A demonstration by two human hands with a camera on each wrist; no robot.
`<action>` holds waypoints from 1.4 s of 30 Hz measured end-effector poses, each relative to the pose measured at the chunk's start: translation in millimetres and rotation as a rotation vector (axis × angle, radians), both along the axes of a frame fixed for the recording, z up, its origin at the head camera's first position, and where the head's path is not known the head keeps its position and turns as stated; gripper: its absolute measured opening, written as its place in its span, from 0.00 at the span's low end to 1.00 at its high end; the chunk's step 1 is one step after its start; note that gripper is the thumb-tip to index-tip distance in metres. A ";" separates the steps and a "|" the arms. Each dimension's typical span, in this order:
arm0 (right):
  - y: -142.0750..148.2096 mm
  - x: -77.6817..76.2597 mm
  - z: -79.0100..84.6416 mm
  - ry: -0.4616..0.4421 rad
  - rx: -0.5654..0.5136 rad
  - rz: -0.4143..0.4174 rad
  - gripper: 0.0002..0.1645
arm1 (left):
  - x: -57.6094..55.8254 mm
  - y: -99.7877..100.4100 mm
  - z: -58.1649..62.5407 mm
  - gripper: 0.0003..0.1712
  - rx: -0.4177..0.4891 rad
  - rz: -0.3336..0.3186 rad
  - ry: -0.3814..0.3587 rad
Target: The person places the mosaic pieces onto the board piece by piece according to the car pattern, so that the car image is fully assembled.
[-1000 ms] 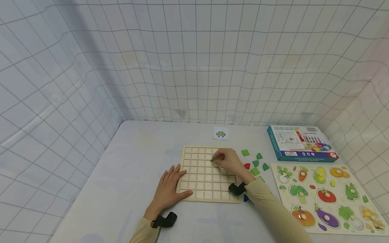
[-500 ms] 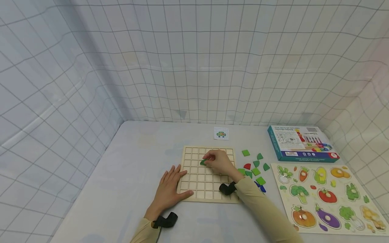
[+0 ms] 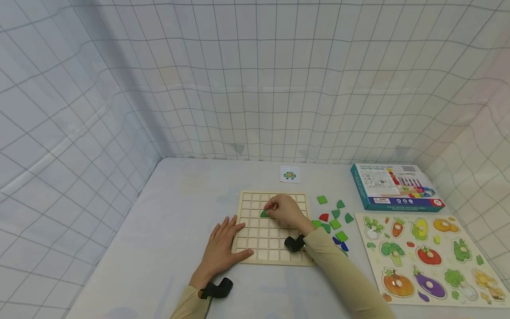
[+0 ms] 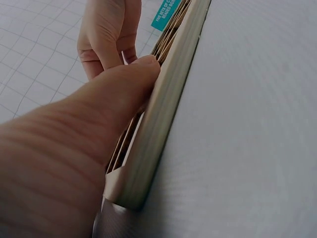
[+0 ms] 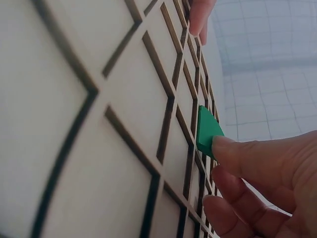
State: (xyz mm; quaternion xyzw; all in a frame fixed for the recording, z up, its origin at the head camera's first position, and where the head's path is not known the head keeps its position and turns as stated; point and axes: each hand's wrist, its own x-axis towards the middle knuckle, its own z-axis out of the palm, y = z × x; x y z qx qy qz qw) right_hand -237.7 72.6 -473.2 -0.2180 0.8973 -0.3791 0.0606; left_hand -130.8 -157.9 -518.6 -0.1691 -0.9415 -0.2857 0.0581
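A wooden grid board [image 3: 263, 243] lies on the table, its square cells bare where they show. My right hand [image 3: 287, 210] pinches a dark green quarter-circle piece [image 3: 264, 214] between thumb and fingers at a cell in the upper middle of the board. In the right wrist view the green piece [image 5: 208, 130] stands close against the grid, its edge tilted; whether it sits in a cell I cannot tell. My left hand [image 3: 221, 248] rests on the board's left edge with fingers spread, and its thumb [image 4: 133, 74] lies along the near rim in the left wrist view.
Right of the board lie several loose pieces: green squares [image 3: 335, 224], green quarter circles [image 3: 349, 217], a red quarter circle [image 3: 324, 217] and blue ones [image 3: 344, 246]. A picture card [image 3: 289, 174] lies behind the board. A toy box [image 3: 398, 188] and a vegetable puzzle board [image 3: 406, 266] are at right.
My right hand has moved left across the board with the green quarter-circle piece and come down at a cell in the upper middle. The left hand has stayed in place.
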 end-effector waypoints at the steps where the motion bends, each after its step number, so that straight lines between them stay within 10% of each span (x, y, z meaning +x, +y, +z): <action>1: -0.3 -0.1 0.3 -0.007 0.010 0.002 0.02 | 0.1 0.0 0.1 0.47 0.001 0.000 -0.002; 28: 20.9 6.9 -1.5 0.092 0.093 0.042 0.09 | 1.5 1.5 -0.4 0.46 0.012 -0.004 0.032; 42: 85.0 9.9 7.3 0.068 0.014 -0.104 0.14 | 1.8 1.2 1.9 0.47 0.002 0.000 0.013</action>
